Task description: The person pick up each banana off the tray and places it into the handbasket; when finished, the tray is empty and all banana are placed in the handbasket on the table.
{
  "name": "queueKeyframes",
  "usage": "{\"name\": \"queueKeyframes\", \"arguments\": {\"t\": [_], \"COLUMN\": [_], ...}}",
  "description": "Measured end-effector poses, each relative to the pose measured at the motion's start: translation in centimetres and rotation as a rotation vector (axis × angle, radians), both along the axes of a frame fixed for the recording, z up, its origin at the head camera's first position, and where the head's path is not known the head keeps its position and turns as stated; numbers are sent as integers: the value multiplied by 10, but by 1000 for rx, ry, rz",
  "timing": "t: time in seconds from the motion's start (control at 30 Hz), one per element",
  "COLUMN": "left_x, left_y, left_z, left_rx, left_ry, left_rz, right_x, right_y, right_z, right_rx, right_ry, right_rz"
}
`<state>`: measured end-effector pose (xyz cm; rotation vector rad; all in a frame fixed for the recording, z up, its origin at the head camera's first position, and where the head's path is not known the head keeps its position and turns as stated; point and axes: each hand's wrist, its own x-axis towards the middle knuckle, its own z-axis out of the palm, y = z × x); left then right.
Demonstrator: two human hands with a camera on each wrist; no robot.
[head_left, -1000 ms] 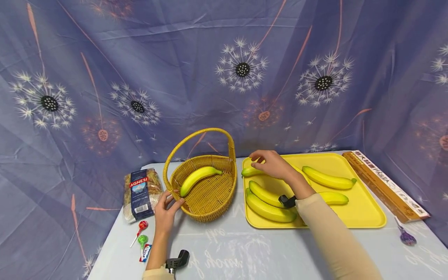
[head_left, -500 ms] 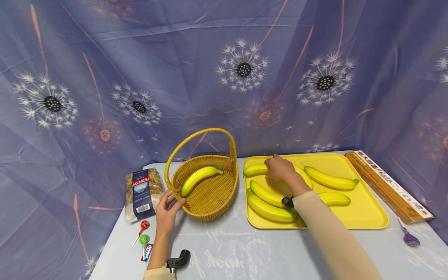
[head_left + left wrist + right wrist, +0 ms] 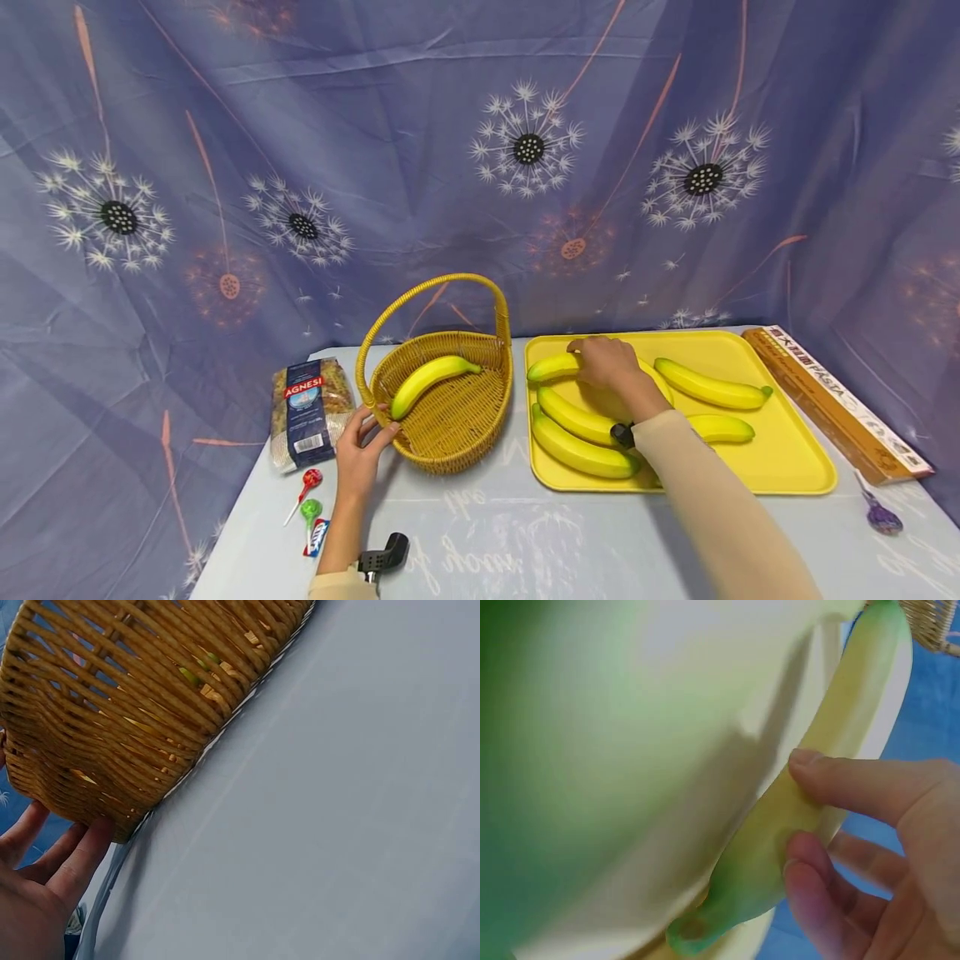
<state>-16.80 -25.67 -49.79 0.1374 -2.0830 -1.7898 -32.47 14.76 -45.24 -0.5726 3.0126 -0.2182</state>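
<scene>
— Which banana (image 3: 780, 821) does the right hand (image 3: 611, 365) hold, and where?

— The one at the far left corner of the tray (image 3: 765, 467). The right wrist view shows thumb and fingertips pinching it around the middle, a little towards its dark-tipped end. Whether it touches the tray's floor cannot be told, since the hand covers much of it.

— How is it likely to handle?

— The skin looks very even, so it may be an imitation: probably light, stiff and hard to bruise. If it is real, it would be heavier and softer, and a gentle pinch would suit both. The surface looks smooth enough to slide under fingertips alone.

— Where is the best place to take hold?

— Probably mid-curve, thumb opposite the fingers, so neither end dips. The tapering tips look like poorer grips, prone to let it swivel.

— And the left hand (image 3: 358, 458)?

— Well to the left of the tray, gripping the basket (image 3: 450, 461), thumb at the rim and fingers against the outer wall. The basket stands just left of the tray, with a second banana (image 3: 431, 385) inside. Its woven wall looks light and springy; the rim near the handle's foot is likely the firmest hold.
</scene>
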Motion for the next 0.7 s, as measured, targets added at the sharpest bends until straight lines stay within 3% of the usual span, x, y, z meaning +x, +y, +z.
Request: {"name": "queueKeyframes", "arguments": {"t": [0.2,0.47,0.7], "left_x": [-9,-7,-7], "left_y": [-4,-3,-4], "left_z": [-14,-16,-15], "left_rx": [-19,-6,11], "left_ry": [9,-8,-6], "left_rz": [22,29,10], "right_x": [5,24,44], "right_y": [-2,-17,-49], "right_z": [16,45,76], "right_rx": [-5,-10,-33], "right_ry": [118,204,318], "right_rz": [51,144,275]}}
